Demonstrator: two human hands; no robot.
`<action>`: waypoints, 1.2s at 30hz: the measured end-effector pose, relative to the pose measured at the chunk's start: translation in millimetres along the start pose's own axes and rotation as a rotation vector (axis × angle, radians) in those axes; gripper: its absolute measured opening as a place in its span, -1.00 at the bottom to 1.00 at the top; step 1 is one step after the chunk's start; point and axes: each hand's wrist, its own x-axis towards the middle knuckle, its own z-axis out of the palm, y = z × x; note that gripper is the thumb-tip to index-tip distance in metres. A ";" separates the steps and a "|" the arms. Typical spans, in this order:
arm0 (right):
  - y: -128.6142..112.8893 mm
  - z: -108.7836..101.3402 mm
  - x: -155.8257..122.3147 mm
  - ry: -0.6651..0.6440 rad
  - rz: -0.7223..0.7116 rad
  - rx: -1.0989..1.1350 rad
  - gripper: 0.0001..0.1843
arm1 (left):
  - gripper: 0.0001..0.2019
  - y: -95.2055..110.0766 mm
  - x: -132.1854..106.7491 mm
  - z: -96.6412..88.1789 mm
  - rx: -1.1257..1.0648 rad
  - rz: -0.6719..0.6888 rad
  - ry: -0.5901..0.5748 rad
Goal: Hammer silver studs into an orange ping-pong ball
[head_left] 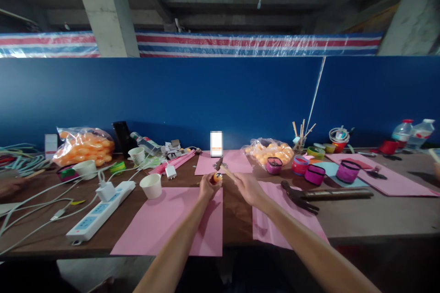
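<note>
My left hand is closed around a small orange ball, whose upper side has a shiny, dark-and-light patch. In my right hand is a small hammer with a pale wooden handle. Its dark head sits just above the ball; whether the two touch I cannot tell. Both hands are over the middle of the brown table, between pink sheets. A larger claw hammer lies to the right of my right forearm, partly on a pink sheet. Another pink sheet lies under my left forearm.
Bags of orange balls stand at the back. A power strip with white cables and a paper cup are on the left. Purple mesh containers are on the right. Another person's hand shows far left.
</note>
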 end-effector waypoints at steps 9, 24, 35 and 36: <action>-2.9 -2.9 -2.9 -0.012 0.065 0.094 -0.78 | -0.70 1.8 -0.8 0.8 -0.063 -0.013 -0.028; 6.6 -2.5 -5.8 -0.092 0.169 0.241 -0.70 | -0.63 -1.2 0.1 0.8 -0.164 -0.043 -0.054; 27.1 -7.5 8.6 0.006 0.239 -0.001 -0.73 | -0.64 0.7 -0.6 -1.7 -0.100 -0.020 -0.005; 31.9 -8.7 11.8 0.018 0.264 -0.038 -0.73 | -0.64 0.8 -0.9 -1.9 -0.094 -0.013 0.003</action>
